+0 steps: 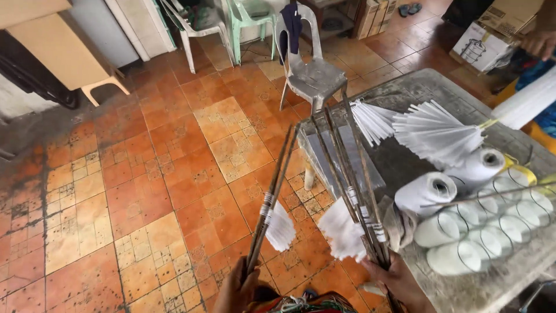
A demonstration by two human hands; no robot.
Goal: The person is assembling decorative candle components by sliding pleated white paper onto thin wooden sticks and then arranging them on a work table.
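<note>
The left hand [238, 290] is closed around two thin dark sticks [272, 191] that rise together over the floor, bound with pale tape partway up where a white paper tuft [281, 228] hangs. The right hand [399, 281] is clamped on a larger bundle of sticks [347, 168], about four or five, fanning upward; their upper lengths cross the near-left corner of a grey, stained table [417, 87]. This bundle is also taped, with a second white paper tuft [343, 232] hanging off it just outside the table's left edge.

On the table, near its front edge, lie rolls of white paper [457, 232], smooth cylinders packed side by side and touching. Behind them rest two fans of pleated white paper [434, 133], one tied with a yellow band, spread toward the table's middle.

Left of the table the floor [145, 174] is worn orange and cream tile, open and unobstructed. A grey plastic chair [313, 72] stands just beyond the table's far-left corner, with white and green chairs farther back. At the far-right corner another person's hand [541, 42] rests by a cardboard box [480, 43].
</note>
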